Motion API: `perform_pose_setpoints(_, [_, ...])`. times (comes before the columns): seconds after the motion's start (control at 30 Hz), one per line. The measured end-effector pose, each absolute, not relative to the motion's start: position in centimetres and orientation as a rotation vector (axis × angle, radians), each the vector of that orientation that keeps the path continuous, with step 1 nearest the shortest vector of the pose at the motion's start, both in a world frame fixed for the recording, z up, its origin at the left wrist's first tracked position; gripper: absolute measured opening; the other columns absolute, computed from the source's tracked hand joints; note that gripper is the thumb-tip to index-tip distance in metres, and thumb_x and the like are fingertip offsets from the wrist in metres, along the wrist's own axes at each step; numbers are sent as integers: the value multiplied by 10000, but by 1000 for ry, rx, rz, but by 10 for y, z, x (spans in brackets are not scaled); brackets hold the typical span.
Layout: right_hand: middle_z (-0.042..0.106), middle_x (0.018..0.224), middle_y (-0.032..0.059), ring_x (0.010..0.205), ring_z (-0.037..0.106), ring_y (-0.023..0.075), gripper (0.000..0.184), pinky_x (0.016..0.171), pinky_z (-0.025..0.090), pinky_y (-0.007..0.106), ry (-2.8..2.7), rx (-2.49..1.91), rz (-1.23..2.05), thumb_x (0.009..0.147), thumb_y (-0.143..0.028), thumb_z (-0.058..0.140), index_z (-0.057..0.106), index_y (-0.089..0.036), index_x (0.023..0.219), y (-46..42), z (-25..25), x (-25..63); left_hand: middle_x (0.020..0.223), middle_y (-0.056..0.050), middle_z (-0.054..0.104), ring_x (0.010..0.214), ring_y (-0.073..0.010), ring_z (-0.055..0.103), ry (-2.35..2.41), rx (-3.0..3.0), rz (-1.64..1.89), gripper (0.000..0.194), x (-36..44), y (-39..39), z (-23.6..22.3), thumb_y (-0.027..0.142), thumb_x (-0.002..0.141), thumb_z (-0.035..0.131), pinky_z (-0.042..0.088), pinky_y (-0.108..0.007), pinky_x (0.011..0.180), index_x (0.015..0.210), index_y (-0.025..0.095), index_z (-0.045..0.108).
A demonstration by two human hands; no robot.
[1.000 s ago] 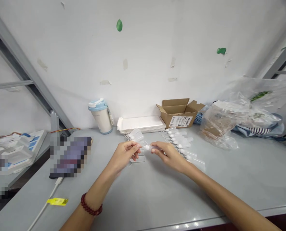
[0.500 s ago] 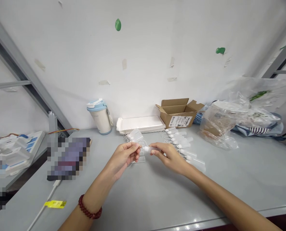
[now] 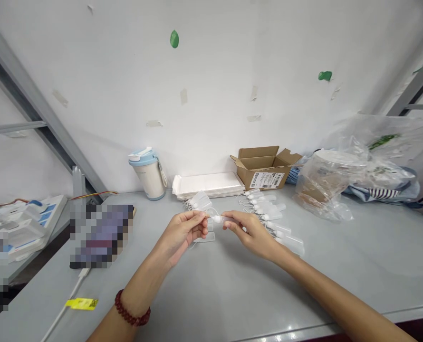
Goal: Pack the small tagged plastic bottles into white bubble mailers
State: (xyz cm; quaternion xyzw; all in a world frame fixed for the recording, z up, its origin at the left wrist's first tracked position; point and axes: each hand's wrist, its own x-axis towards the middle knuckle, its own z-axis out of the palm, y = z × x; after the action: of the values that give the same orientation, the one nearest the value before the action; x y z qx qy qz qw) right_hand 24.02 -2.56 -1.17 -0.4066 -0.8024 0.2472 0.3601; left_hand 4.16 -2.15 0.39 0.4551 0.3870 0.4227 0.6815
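In front of me both hands meet at a small translucent plastic piece with a white tip and a thin white loop. My left hand pinches the loop end beside the tip, its other fingers curled. On the other side, my right hand grips the clear body between thumb and forefinger, hiding much of it. Similar pieces lie behind my left hand, and one more rests below its fingertips. To the right, behind and beside my right hand, several others lie in a row.
A stack of white flat packs and an open cardboard box stand against the wall. A blue-lidded cup is left of them. Plastic bags lie at right; a blurred phone-like device with a white cable lies at left.
Both hands keep nearly the same place and hold on the piece. The white tip has shifted very slightly; little else differs.
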Motion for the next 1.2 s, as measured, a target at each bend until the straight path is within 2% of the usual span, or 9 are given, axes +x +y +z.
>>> perform_pose_setpoints(0.23, [637, 758, 18, 654, 537, 120, 230, 612, 380, 230, -2071, -1046, 612, 920, -279, 404, 603, -169, 951, -25, -12, 239, 689, -13, 552, 617, -97, 537, 919, 1105, 976, 212, 42, -22, 4, 322, 796, 618, 444, -228, 604, 725, 123, 622])
perform_pose_setpoints(0.43, [593, 695, 11, 603, 497, 112, 265, 593, 374, 234, -2094, -1047, 558, 932, -293, 369, 581, -169, 833, -28, -11, 236, 662, -9, 555, 603, -103, 533, 1000, 1173, 1013, 231, 45, -24, 4, 353, 772, 630, 435, -233, 584, 721, 127, 627])
perform_pose_setpoints(0.63, [603, 704, 18, 579, 485, 114, 283, 579, 382, 241, -2063, -1047, 519, 939, -323, 351, 575, -173, 856, -28, -13, 235, 647, -8, 557, 590, -106, 531, 1023, 1209, 1062, 249, 49, -25, 2, 373, 752, 639, 437, -238, 574, 701, 130, 625])
perform_pose_setpoints(0.8, [558, 664, 7, 578, 469, 112, 296, 585, 367, 236, -2100, -1017, 465, 944, -304, 338, 552, -177, 784, -23, -16, 237, 641, -7, 561, 584, -103, 530, 1059, 1225, 1073, 251, 51, -26, -1, 377, 751, 634, 434, -233, 566, 695, 132, 620])
perform_pose_setpoints(1.0, [488, 645, 0, 588, 447, 122, 279, 579, 345, 243, -2228, -975, 366, 946, -284, 334, 569, -175, 840, -20, -18, 245, 604, -5, 568, 538, -100, 525, 1119, 1328, 1002, 268, 51, -25, 3, 381, 728, 642, 435, -243, 560, 641, 131, 603])
perform_pose_setpoints(1.2, [503, 678, 21, 570, 430, 129, 280, 549, 331, 249, -2319, -974, 228, 955, -273, 293, 549, -175, 899, -21, -20, 246, 566, -8, 566, 504, -110, 529, 1175, 1390, 982, 227, 54, -25, 0, 339, 710, 618, 432, -249, 526, 618, 132, 601])
